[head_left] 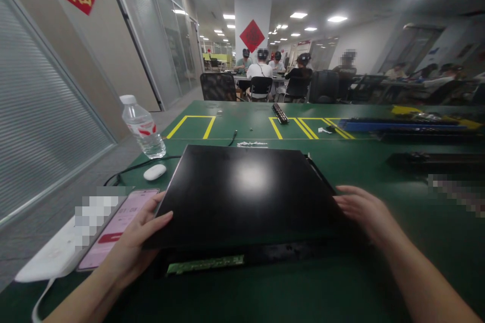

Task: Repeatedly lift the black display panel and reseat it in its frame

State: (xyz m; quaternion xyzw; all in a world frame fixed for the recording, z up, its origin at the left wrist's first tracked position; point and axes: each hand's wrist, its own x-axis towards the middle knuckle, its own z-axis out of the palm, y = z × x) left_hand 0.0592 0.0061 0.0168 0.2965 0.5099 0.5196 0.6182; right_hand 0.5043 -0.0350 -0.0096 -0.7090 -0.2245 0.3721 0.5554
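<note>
A glossy black screen panel (242, 202) is held at a slight tilt in front of me, reflecting a bright spot of light. My left hand (142, 232) grips its left edge, thumb on top and fingers beneath. At the right edge, my right hand (361, 209) presses its fingers against the panel's side; its thumb is hidden. Below the panel's near edge lies a dark frame (280, 252), largely covered, with a green circuit board strip (206, 264) showing at its front.
Left of the panel are a phone (117, 227), a white power bank-like block (60, 250), a white oval case (154, 172) and a water bottle (143, 128). Dark and blue long parts (401, 124) lie right on the green table (379, 171). People sit at tables behind.
</note>
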